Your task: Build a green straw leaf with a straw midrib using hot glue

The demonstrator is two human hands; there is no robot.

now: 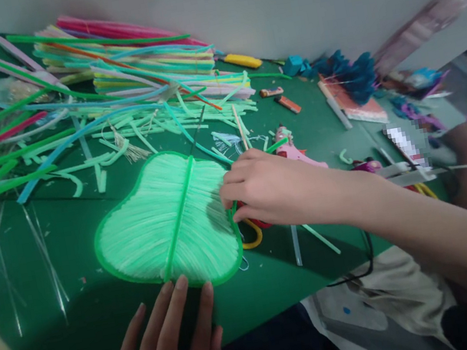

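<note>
green straw leaf [165,222]: left hand [164,348] flat, grip apart; right hand [263,191] grip pinched on its edge.

No text, label, brand, number or sign can be read anywhere in the picture. One small patch on the table [275,263] at the right is blurred out, and the packets and boxes by the wall are too smeared to make out any writing.
</note>
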